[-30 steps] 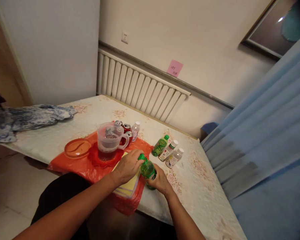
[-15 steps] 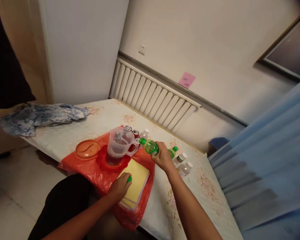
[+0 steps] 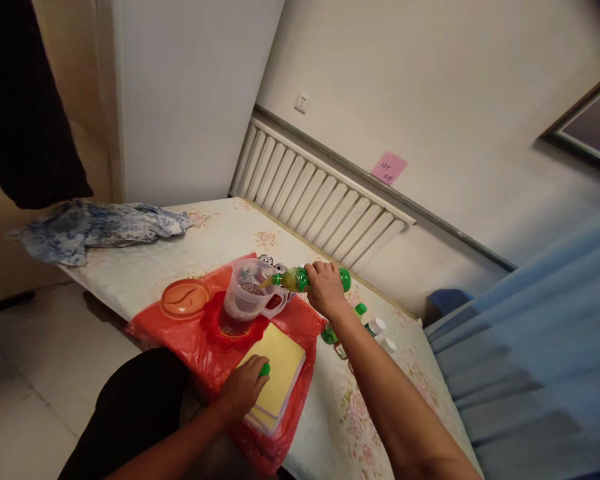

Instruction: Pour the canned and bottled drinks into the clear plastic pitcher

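"Two hands in the head view: how are they set?"

"The right hand [image 3: 327,287] is wrapped round a green bottle [image 3: 294,280], tilted almost flat, its mouth at the rim of a clear plastic jug [image 3: 240,303]. The left hand [image 3: 243,387] pinches a green cap [image 3: 265,369] over the yellow sheets [image 3: 280,357]."

"What could go wrong?"

"A yellowish stream [image 3: 265,283] falls into the jug; should the bottle drift backward, it could miss and wet the cans [image 3: 266,259] behind. Too hard a squeeze might make it spurt, since plastic walls probably flex."

"And underneath?"

"A red dish [image 3: 211,330] with a wavy edge, on crinkled, shiny red plastic [image 3: 173,333] over the flowered worktop [image 3: 323,413]. That slick film might let things slide if bumped."
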Demonstrator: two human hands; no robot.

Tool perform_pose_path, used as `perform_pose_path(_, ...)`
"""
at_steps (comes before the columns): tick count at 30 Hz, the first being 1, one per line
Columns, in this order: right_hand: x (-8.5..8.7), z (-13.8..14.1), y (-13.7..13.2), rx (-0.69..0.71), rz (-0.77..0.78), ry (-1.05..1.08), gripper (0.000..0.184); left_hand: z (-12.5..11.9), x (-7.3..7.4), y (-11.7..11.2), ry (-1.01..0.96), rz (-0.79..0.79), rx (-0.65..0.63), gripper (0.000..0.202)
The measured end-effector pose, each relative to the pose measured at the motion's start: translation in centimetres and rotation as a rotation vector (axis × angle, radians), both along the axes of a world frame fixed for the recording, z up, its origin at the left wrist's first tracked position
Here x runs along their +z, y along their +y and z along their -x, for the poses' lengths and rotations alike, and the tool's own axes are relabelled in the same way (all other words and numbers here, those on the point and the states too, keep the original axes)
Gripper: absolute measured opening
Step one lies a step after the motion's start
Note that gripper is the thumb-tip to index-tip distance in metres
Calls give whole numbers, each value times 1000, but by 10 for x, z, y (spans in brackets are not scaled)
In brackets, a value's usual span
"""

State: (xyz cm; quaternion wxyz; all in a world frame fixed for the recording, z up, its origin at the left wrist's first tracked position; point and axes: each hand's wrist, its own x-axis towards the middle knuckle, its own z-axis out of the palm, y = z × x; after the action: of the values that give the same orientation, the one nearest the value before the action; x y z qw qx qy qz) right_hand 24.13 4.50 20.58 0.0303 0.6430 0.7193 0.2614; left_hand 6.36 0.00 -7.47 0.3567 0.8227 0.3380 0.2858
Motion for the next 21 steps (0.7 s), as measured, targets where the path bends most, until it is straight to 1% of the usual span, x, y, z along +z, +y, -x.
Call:
perform_pose_path(8, 3, 2, 11, 55, -7, -101, 35, -1, -1, -1, -10, -2, 13, 30)
perform_pose_path(16, 19, 12, 14, 106, 21, -181, 32, 0, -1, 0, -40, -13, 14, 30)
perform_pose_path(21, 23, 17, 15, 127, 33, -208, 30, 0, -3, 0, -60, -20, 23, 30)
